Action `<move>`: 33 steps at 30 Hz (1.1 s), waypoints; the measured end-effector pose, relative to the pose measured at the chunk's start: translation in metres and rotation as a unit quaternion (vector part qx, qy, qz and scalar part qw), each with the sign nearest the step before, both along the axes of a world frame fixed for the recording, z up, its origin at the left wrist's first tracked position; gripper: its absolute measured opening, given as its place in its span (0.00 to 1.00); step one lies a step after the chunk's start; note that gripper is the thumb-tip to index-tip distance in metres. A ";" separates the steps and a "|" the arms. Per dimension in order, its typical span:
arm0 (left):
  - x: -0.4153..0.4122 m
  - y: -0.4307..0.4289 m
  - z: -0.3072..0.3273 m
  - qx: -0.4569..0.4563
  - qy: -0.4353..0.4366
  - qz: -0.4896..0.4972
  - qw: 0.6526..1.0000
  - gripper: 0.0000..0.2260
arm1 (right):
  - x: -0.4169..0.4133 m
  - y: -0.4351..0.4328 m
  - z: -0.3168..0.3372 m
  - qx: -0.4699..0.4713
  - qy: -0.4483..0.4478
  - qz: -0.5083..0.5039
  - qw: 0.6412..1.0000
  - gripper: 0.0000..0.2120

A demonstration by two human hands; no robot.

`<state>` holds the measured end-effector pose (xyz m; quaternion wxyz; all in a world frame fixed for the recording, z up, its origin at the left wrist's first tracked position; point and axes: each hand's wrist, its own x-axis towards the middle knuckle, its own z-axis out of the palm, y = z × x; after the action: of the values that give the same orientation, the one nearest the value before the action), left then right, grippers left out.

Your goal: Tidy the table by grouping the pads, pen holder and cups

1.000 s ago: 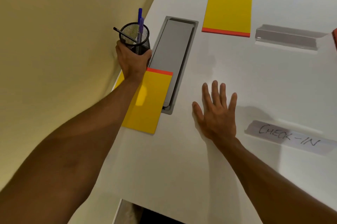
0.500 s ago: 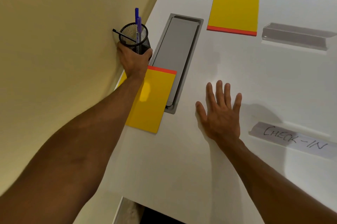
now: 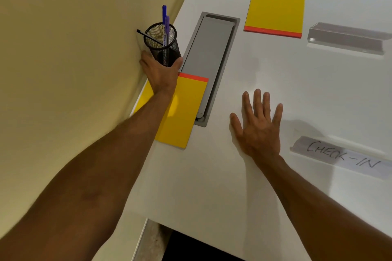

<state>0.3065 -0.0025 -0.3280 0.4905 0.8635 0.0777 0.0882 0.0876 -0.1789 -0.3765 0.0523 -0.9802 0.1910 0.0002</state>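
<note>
A black mesh pen holder with two blue pens and a black one stands at the table's left edge by the wall. My left hand grips its base, thumb on the right side. Just below it lies a yellow pad with a red top strip, partly under my left forearm. A second yellow pad lies at the far middle of the white table. My right hand rests flat on the table, fingers spread. No cups are in view.
A grey cable tray lid is set into the table between the pen holder and the far pad. A clear sign stand sits at the right, and a "CHECK-IN" sign lies near my right hand. A beige wall runs along the left.
The view has shifted slightly. My left hand keeps its hold on the pen holder at the table's left edge. My right hand stays flat on the table.
</note>
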 end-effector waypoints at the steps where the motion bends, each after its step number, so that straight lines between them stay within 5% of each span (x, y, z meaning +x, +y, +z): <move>1: -0.007 0.000 0.003 -0.001 0.006 0.001 1.000 0.44 | 0.000 0.000 0.001 0.001 0.002 -0.001 1.000 0.35; 8: -0.089 0.007 0.023 0.077 0.023 0.002 0.997 0.36 | -0.002 0.000 0.010 0.040 0.049 0.003 0.998 0.36; 13: -0.151 0.024 0.053 0.124 0.030 -0.190 0.974 0.37 | 0.002 -0.008 0.037 0.108 0.126 0.017 0.986 0.37; 23: -0.216 0.024 0.154 0.262 -0.015 -0.360 0.895 0.35 | -0.069 0.011 0.181 0.150 -0.001 0.005 0.989 0.33; 33: -0.325 -0.039 0.237 0.266 -0.069 -0.468 0.840 0.36 | -0.243 -0.047 0.279 0.160 -0.104 -0.089 0.978 0.35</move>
<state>-0.0182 -0.0419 -0.0908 0.2289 0.8860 -0.3962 -0.0751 -0.1550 -0.2262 -0.0976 0.2275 -0.9329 0.2687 -0.0755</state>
